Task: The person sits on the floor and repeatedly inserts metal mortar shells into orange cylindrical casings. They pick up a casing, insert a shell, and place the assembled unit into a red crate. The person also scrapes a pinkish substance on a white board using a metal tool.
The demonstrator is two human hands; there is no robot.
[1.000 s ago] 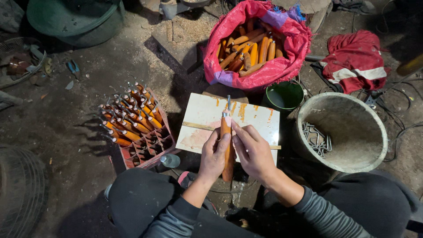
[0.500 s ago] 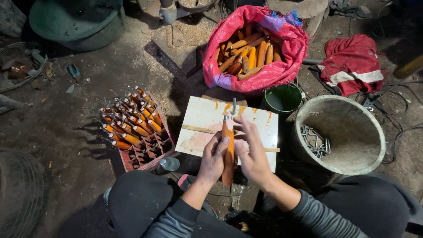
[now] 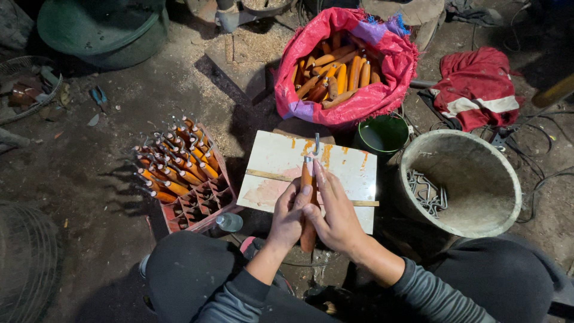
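Head view: the person sits low on a dirt floor (image 3: 119, 197), knees spread, both hands meeting over a white painted board (image 3: 272, 173) that lies in front of them. The left hand (image 3: 289, 216) is wrapped around the middle of an orange wooden handle (image 3: 307, 230), fingers closed on it from the left. The right hand (image 3: 333, 210) presses against the same handle from the right, its fingers stretched long and narrow up the shaft toward the top. The handle stands roughly upright over the board's near edge, its lower end reaching past that edge toward the person's lap. A small metal hook (image 3: 315, 143) sticks out beyond the handle's top, over the middle of the board near its far edge, where orange paint runs stain the white.

Just off the board's left edge stands a reddish divided crate (image 3: 202, 210), its far compartments filled with orange handles that carry metal hooks, its near compartments bare. A small clear bottle (image 3: 229, 222) lies at the crate's near right corner. Beyond the board's far edge sits a pink woven sack (image 3: 382, 96) full of plain orange handles. A green bowl (image 3: 383, 133) sits at the board's far right corner. Right of the board is a large grey basin (image 3: 478, 197) with bent metal pieces (image 3: 426, 192) lying in it. A red cloth (image 3: 475, 87) lies farther right
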